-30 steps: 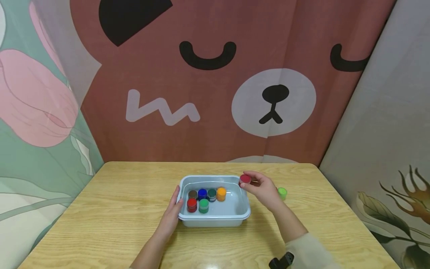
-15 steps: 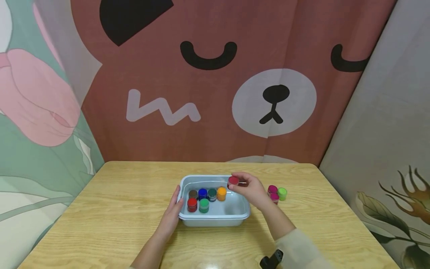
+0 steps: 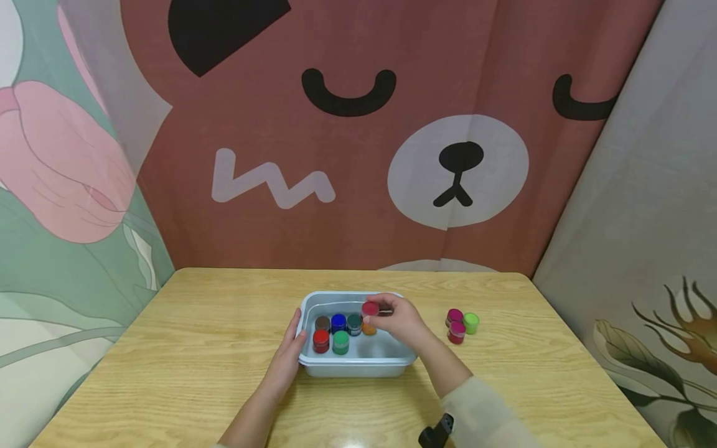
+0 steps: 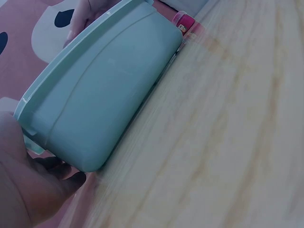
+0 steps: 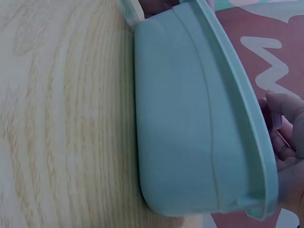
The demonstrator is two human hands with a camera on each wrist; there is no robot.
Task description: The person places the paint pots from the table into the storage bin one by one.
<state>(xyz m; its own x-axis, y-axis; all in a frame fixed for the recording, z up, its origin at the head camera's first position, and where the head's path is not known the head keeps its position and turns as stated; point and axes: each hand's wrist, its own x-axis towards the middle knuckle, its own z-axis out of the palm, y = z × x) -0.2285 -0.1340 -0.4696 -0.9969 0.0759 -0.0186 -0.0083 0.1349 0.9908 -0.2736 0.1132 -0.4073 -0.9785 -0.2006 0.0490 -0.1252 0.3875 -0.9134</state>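
Note:
My right hand [image 3: 400, 322] pinches a small paint pot [image 3: 370, 310] with a pinkish-red lid between thumb and fingers. It is over the right half of the pale blue plastic tub [image 3: 355, 370], overlapping the orange pot [image 3: 369, 330] in the head view. At the tub's left end, my left hand [image 3: 284, 358] grips the side, thumb by the rim and fingers along the outer wall. Inside, a brown pot [image 3: 322, 323], a blue pot [image 3: 338, 323] and a dark green pot [image 3: 354, 324] stand in the back row with the orange one. A red pot [image 3: 321, 340] and a green pot [image 3: 340, 342] are in front.
Right of the tub, two magenta pots [image 3: 456, 332] and a lime green pot [image 3: 471, 322] stand close together on the wooden table [image 3: 196, 361]. A bear-print curtain [image 3: 347, 236] hangs behind the table's far edge.
My right hand has carried the pinkish-red pot leftward from the tub's right rim to over the orange pot, uncovering the two magenta pots. My left hand stays at the tub's left end.

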